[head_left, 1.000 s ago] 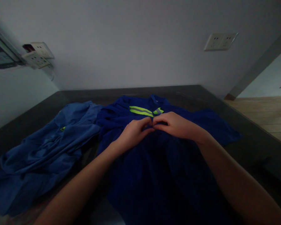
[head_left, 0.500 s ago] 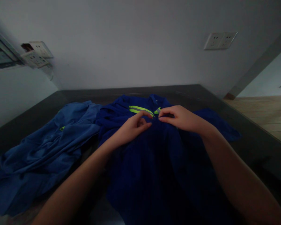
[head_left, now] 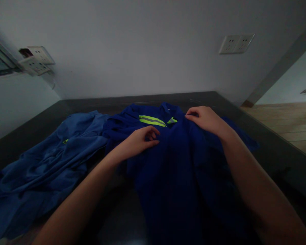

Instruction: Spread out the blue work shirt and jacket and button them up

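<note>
A dark blue work jacket (head_left: 165,153) with a collar lies in front of me. A yellow-green and grey reflective strip (head_left: 152,120) crosses its chest, and a shorter piece shows near the collar. My left hand (head_left: 144,139) is over the jacket's left-hand side, with thumb and fingers apart and nothing between them. At the right of the collar, my right hand (head_left: 205,118) has thumb and forefinger pinched together on the jacket's cloth. The lower part of the jacket falls toward me in deep shadow, so its details are hidden.
A lighter blue garment (head_left: 58,153) lies crumpled at left on the dark table (head_left: 204,97). The white wall (head_left: 142,51) stands behind. Sockets (head_left: 237,44) are on the wall at right, with more sockets (head_left: 37,61) at left. Wooden floor (head_left: 293,119) shows beyond the table's right edge.
My hands have moved apart: the right went right and away from me, the left drew back leftward. The jacket's lower left edge has shifted right, baring more of the table.
</note>
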A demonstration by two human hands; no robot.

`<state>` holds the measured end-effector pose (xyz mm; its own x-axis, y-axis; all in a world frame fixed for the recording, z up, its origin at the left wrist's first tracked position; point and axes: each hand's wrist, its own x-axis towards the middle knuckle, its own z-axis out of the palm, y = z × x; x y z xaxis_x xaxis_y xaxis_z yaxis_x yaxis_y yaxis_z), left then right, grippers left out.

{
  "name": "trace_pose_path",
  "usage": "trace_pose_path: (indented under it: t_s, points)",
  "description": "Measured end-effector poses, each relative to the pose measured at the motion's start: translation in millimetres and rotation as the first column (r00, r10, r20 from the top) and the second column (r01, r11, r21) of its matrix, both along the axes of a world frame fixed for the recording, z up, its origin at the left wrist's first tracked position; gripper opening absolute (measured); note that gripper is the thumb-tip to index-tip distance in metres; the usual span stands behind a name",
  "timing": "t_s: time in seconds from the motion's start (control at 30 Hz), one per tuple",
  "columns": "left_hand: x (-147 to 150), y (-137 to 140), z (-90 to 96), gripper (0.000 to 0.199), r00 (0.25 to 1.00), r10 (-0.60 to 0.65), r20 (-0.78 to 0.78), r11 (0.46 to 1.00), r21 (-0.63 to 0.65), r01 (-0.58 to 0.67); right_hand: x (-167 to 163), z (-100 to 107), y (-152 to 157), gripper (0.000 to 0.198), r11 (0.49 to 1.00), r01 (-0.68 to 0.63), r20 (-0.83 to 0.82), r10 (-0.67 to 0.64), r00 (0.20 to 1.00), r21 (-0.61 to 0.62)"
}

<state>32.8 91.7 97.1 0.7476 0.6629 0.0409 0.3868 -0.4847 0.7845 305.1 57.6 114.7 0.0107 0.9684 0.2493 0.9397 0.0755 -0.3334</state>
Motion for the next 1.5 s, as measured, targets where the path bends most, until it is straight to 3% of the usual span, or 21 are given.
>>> trace_pose_path:
  t_s: [0.07,0.17,0.27,0.47,0.53,0.63,0.77,1.0,1.17,1.3,1.5]
  points:
    - [0,-1,-1.4,0.021,0.996,0.004,-0.09,1.0,0.015,-0.003,2,-4,2,0.019,0.998,0.058,0.047,-0.058,0.997,0.001]
    - [3,-3,-6.2,0.022,0.978,-0.063,-0.198,0.995,-0.084,0.047,1,-9,2,0.017,0.998,0.071,0.093,-0.07,0.993,-0.002]
    - [8,-5,-15.4,0.022,0.976,-0.036,-0.215,0.999,-0.037,0.029,-5,-9,-1,0.017,0.998,0.049,0.167,-0.054,0.984,0.031]
    - [14,-3,-28.3,0.017,0.981,-0.013,-0.192,0.999,0.041,0.022,-43,11,-21,0.022,0.969,-0.166,0.287,0.109,0.952,0.182]
    - [14,-2,-27.1,0.015,0.986,-0.021,-0.165,0.999,0.036,0.028,-61,16,-28,0.024,0.945,-0.272,0.252,0.222,0.942,0.184]
    - [11,-2,-20.9,0.015,0.992,-0.063,-0.107,0.996,-0.068,0.055,-81,15,-34,0.02,0.912,-0.408,0.19,0.394,0.899,0.041]
    - [3,-1,-6.1,0.018,0.997,-0.063,-0.05,0.976,-0.213,0.051,-85,7,-32,0.016,0.908,-0.402,0.175,0.418,0.891,-0.122]
    - [-6,-8,18.9,0.021,0.999,0.016,0.051,0.99,-0.14,-0.008,-77,8,-28,0.014,0.901,-0.428,-0.039,0.427,0.904,-0.066]
    - [-8,-14,29.7,0.026,0.998,-0.047,-0.037,0.999,-0.011,0.046,-79,8,-24,0.017,0.818,-0.544,-0.21,0.507,0.836,-0.19]
    - [-13,-11,27.6,0.034,0.978,-0.103,-0.184,0.991,0.064,0.117,-80,5,-20,0.017,0.779,-0.585,-0.276,0.524,0.806,-0.228]
    - [-13,-1,15.6,0.038,0.962,-0.067,-0.267,0.993,0.074,0.089,-80,4,-20,0.015,0.799,-0.568,-0.271,0.512,0.815,-0.198]
